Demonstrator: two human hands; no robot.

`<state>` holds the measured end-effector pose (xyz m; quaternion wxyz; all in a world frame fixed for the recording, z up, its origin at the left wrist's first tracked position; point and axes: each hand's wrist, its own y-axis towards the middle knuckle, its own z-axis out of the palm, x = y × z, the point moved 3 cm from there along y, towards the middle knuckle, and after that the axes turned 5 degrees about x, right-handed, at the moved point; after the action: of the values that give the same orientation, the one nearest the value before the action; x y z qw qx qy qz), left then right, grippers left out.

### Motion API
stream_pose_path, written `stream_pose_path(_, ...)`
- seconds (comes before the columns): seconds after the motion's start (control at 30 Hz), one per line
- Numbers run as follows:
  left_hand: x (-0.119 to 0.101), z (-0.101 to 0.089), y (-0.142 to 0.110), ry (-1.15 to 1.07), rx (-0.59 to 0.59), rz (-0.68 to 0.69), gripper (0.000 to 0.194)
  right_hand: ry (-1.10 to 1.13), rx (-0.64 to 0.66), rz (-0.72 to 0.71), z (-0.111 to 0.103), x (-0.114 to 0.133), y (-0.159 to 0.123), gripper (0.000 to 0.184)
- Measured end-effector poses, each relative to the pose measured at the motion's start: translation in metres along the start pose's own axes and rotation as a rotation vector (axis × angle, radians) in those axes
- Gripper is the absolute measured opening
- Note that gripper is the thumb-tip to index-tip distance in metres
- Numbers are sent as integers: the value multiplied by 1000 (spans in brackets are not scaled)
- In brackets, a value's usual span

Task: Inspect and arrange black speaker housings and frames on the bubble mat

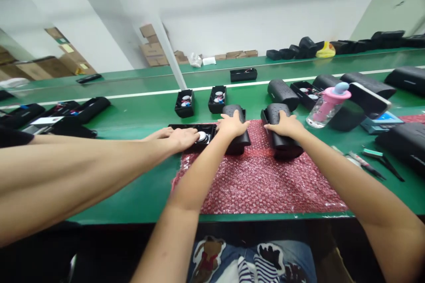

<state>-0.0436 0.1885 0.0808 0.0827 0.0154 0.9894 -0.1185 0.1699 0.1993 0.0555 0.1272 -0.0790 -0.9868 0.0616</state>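
Observation:
My left hand (pixel 232 126) rests on top of a black speaker housing (pixel 237 141) lying on the red bubble wrap (pixel 259 181). Its fingers curl over the housing's far end. My right hand (pixel 285 126) grips a second black speaker housing (pixel 282 143) just to the right, on the same wrap. A co-worker's two arms reach in from the left; their hand (pixel 182 137) lies on an open black housing tray (pixel 192 135) with a round speaker inside, touching the wrap's left edge.
Two open black housings (pixel 184 103) with wired parts stand behind on the green conveyor table (pixel 139 115). A pink-capped bottle (pixel 327 105) stands at the right among more black housings (pixel 365 84). Small hand tools (pixel 375 161) lie at the right. Cardboard boxes (pixel 154 48) are stacked behind.

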Motion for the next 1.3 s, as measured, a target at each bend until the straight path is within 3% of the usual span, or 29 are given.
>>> stream_pose_path(0.1,-4,5,2,-93,41,-123,105,-3,35,54,-3,1,0,102)
stream_pose_path(0.23,-6,5,0,-158,26,-166,103,16,-10,4,-8,-1,-2,95)
stream_pose_path(0.47,-3,3,0,-155,-48,-117,90,19,-24,-26,-6,-1,-8,93)
stream_pose_path(0.63,0,-3,5,-122,-72,-65,95,19,-17,-22,-4,0,-2,93)
stream_pose_path(1.3,5,8,11,-97,-49,-2,94,-17,-2,2,-2,0,-3,92)
